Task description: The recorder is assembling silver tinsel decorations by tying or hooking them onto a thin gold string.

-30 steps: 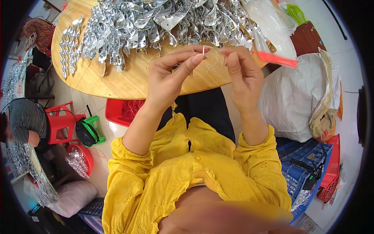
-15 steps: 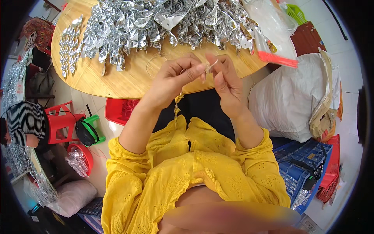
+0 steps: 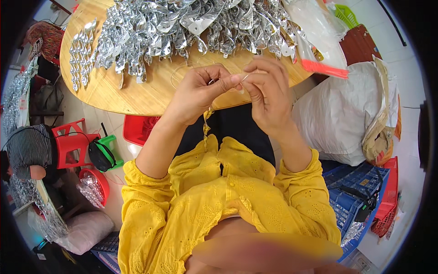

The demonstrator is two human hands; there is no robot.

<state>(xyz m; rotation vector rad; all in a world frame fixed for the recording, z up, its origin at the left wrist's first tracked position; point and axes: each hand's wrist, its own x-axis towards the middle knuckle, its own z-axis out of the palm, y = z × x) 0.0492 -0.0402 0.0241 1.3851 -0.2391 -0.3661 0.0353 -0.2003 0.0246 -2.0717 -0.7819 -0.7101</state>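
Observation:
Over the near edge of the table, my left hand [image 3: 200,91] is closed, thumb and index finger pinching a thin pale cord [image 3: 245,78]. The fingertips of my right hand [image 3: 270,93] close on the same cord, close beside the left fingertips. Below my left hand hangs a twisted gold strip [image 3: 206,123], in front of my dark trousers; its upper end is hidden by the hand. Beyond both hands lies a large heap of shiny silver spiral ornaments [image 3: 169,27]. A few more silver spirals [image 3: 81,59] lie in rows on the left.
The round wooden table [image 3: 109,98] holds a clear plastic bag [image 3: 319,41] with a red edge. On the right stand a white sack [image 3: 333,112] and blue crates [image 3: 344,201]. To the left are a red stool [image 3: 70,146], a red bin [image 3: 134,132] and a person in stripes [image 3: 29,146].
My right hand has turned and its fingers have closed in toward the left fingertips, where a looser loop of cord showed before. My left hand has barely moved. The person in stripes has shifted slightly.

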